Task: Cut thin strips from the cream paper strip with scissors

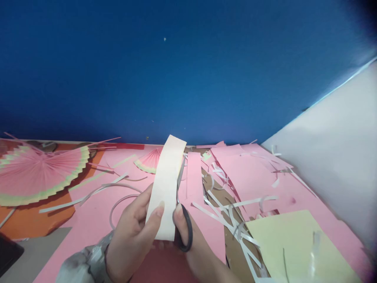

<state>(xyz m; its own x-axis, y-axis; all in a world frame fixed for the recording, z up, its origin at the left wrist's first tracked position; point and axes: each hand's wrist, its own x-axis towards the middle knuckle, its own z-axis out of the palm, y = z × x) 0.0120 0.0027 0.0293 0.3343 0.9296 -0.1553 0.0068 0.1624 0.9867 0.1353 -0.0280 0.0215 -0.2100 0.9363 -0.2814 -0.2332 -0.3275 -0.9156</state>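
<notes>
A long cream-white paper strip stands tilted up in front of me. My left hand grips its lower left side, thumb across the front and fingers behind. Black-handled scissors are in my right hand, with the thumb through one loop. Their blades lie along the strip's right edge; whether they are parted I cannot tell. Just beyond the blades lies a pink paper strip. The lower fingers of my right hand are hidden behind the paper and handle.
A pleated pink paper fan with a green-yellow border lies left on orange paper; a smaller fan sits behind the strip. Thin white offcuts and pale yellow paper are on the right. A blue wall rises behind.
</notes>
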